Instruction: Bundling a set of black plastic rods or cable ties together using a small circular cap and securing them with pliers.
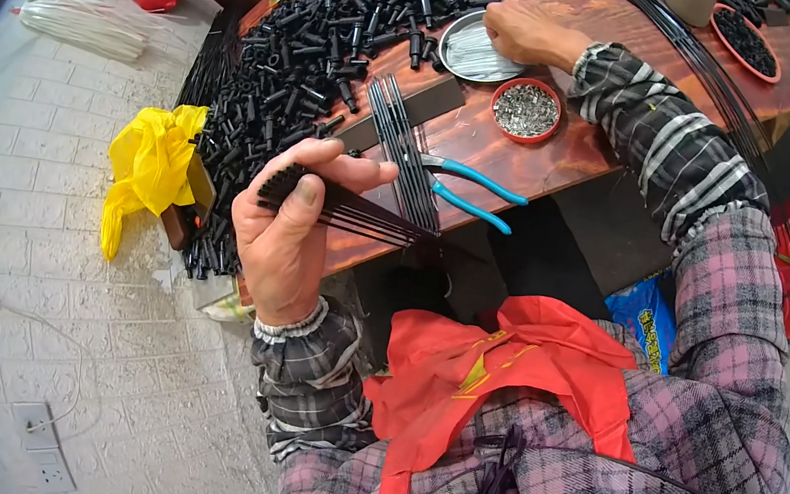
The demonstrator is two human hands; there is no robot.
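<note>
My left hand [288, 232] is closed around a bundle of thin black rods [359, 215]. Their blunt ends poke out between thumb and fingers, and the long ends slant down to the right past the table edge. At the far side, my right hand [528, 35] reaches into a round metal dish [477, 65] of thin white strips. Its fingers are curled together at the strips; what they pinch is hidden. A red bowl of small silvery metal pieces [525, 110] stands just nearer. Blue-handled pliers [475, 182] lie beside several dark rods [403, 152] across a flat dark bar [414, 108].
Many black tubular parts [342, 48] are heaped on the left of the reddish wooden table [578, 167]. A yellow plastic bag [156, 168] hangs at the left corner. Long black rods [689, 56] and a red dish of black pieces [747, 42] lie at the far right.
</note>
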